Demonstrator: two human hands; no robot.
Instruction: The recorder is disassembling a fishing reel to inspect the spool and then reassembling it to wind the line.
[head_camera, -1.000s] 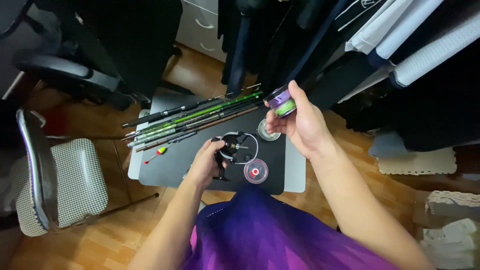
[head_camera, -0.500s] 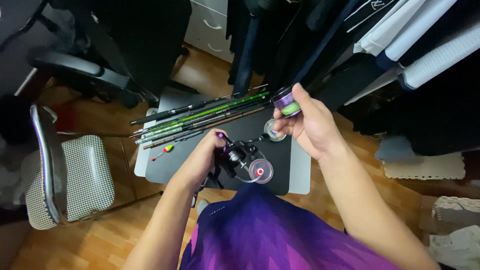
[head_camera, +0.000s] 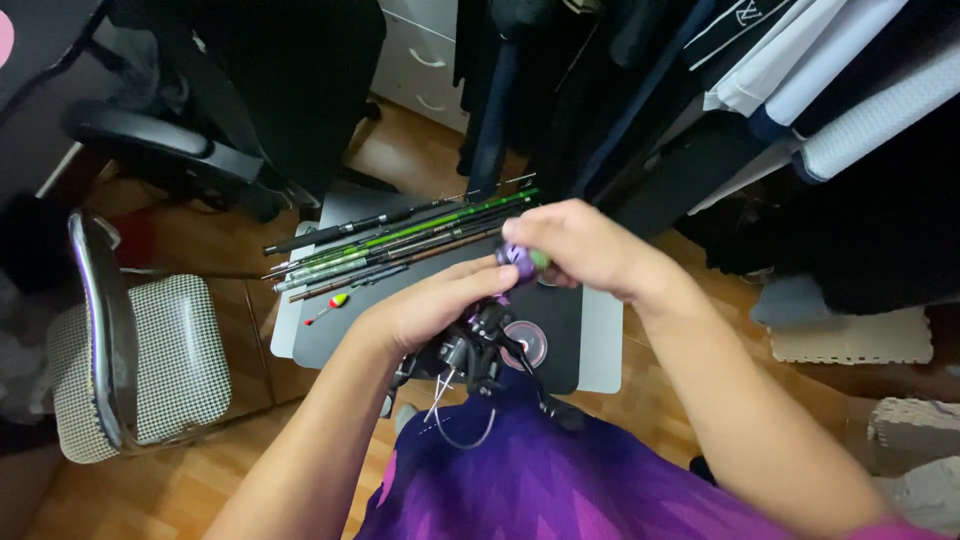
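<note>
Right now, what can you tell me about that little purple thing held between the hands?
The small purple spool looks like plastic, round, with a bright green band on its right side. It sits above the dark mat, lifted clear of it. The right hand wraps it from the right and hides most of it; fingertips of the left hand touch its left side.

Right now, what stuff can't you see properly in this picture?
Head view only:
- Small purple and green spool: mostly covered by the right hand and left hand.
- Fishing reel: partly hidden under the left hand.
- Thin line on the spool: too fine to see.
- Fishing rods: their far tips disappear behind hanging clothes.
</note>
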